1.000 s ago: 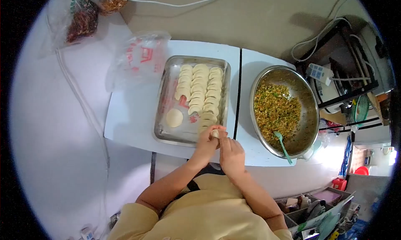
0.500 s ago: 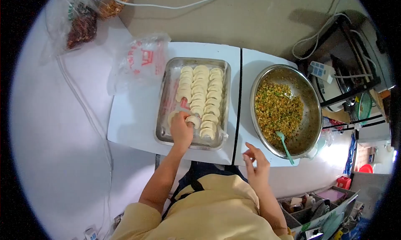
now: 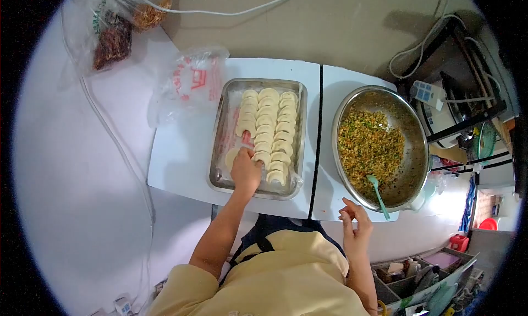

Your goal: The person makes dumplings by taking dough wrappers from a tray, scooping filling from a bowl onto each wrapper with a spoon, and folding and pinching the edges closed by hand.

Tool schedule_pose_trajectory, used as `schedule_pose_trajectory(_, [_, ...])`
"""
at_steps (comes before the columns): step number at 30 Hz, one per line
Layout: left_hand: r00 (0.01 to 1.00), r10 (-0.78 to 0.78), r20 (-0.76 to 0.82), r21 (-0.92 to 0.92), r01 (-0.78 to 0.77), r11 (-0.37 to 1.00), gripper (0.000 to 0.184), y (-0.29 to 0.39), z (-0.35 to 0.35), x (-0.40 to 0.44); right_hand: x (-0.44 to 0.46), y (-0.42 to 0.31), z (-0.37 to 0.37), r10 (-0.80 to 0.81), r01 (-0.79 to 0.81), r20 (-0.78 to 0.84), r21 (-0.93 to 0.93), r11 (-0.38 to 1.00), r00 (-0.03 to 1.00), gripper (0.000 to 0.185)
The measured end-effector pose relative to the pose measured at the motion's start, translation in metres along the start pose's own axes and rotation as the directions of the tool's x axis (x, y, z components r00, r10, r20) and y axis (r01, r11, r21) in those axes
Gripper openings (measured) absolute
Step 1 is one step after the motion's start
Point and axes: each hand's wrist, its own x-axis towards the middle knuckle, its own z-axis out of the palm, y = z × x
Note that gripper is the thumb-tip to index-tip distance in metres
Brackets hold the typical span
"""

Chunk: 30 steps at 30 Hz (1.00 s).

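Observation:
A metal tray (image 3: 215,151) lined with clear plastic holds three columns of folded dumplings (image 3: 284,127). My left hand (image 3: 246,172) is over the lower part of the tray, its fingers closed on a dumpling (image 3: 261,158) at the bottom of the middle column. Partly behind that hand lies a pale round dough wrapper (image 3: 231,157). My right hand (image 3: 357,223) hovers off the table's front edge, below the filling bowl, with fingers loosely bent and apart, holding nothing.
To the right stands a large steel bowl (image 3: 416,151) of chopped filling (image 3: 367,145) with a green spoon (image 3: 378,195) in it. A printed plastic bag (image 3: 190,82) lies left of the tray. A black rack (image 3: 467,118) and power strip (image 3: 429,94) are at the right.
My left hand has brought the dumpling slightly right, in against the end of the middle column. My right hand has moved a little down and right. The view has shifted slightly.

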Motion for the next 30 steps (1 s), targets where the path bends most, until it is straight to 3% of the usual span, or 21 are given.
schedule_pose_trajectory(2, [1.0, 0.012, 0.002, 0.046, -0.012, 0.999, 0.027, -0.001, -0.005, 0.001, -0.001, 0.005, -0.007, -0.042, 0.042, -0.019, -0.01, 0.999, 0.999, 0.025])
schedule_pose_trajectory(4, [0.988, 0.146, 0.059, 0.035, -0.148, 0.988, 0.023, -0.007, -0.021, 0.003, -0.004, 0.012, -0.017, -0.04, 0.041, -0.071, 0.01, 0.999, 0.997, 0.024])
schedule_pose_trajectory(8, [0.994, 0.1, 0.049, -0.098, -0.095, 0.991, 0.018, -0.04, -0.043, 0.037, -0.005, 0.026, -0.041, -0.003, 0.021, -0.232, 0.076, 0.997, 0.973, 0.023])
schedule_pose_trajectory(11, [0.978, 0.194, 0.076, -0.011, -0.194, 0.981, 0.029, -0.041, -0.06, 0.045, -0.004, 0.04, -0.059, 0.021, 0.013, -0.306, 0.106, 0.994, 0.952, 0.023])
schedule_pose_trajectory(13, [0.923, 0.378, 0.07, 0.161, -0.384, 0.909, 0.029, -0.046, -0.056, 0.048, -0.001, 0.04, -0.067, 0.014, 0.015, -0.378, 0.075, 0.997, 0.926, 0.026])
schedule_pose_trajectory(16, [0.891, 0.407, 0.201, 0.211, -0.445, 0.871, 0.033, -0.052, -0.049, 0.053, -0.001, 0.046, -0.079, 0.01, 0.015, -0.384, 0.061, 0.998, 0.923, 0.026])
schedule_pose_trajectory(26, [0.888, 0.424, 0.179, 0.221, -0.456, 0.862, 0.039, -0.039, -0.055, 0.051, -0.004, 0.063, -0.093, -0.032, -0.001, -0.412, -0.082, 0.997, 0.911, 0.024])
schedule_pose_trajectory(28, [0.88, 0.467, 0.087, 0.184, -0.475, 0.861, 0.017, -0.033, -0.061, 0.042, -0.003, 0.063, -0.094, -0.053, -0.012, -0.423, -0.149, 0.989, 0.905, 0.023])
schedule_pose_trajectory(29, [0.88, 0.467, 0.09, 0.186, -0.476, 0.86, 0.017, -0.038, -0.062, 0.041, -0.002, 0.061, -0.096, -0.072, -0.024, -0.393, -0.233, 0.972, 0.917, 0.024])
schedule_pose_trajectory(30, [0.803, 0.588, 0.101, 0.155, -0.596, 0.788, 0.014, -0.047, -0.066, 0.041, 0.0, 0.058, -0.098, -0.087, -0.034, -0.362, -0.316, 0.948, 0.928, 0.028])
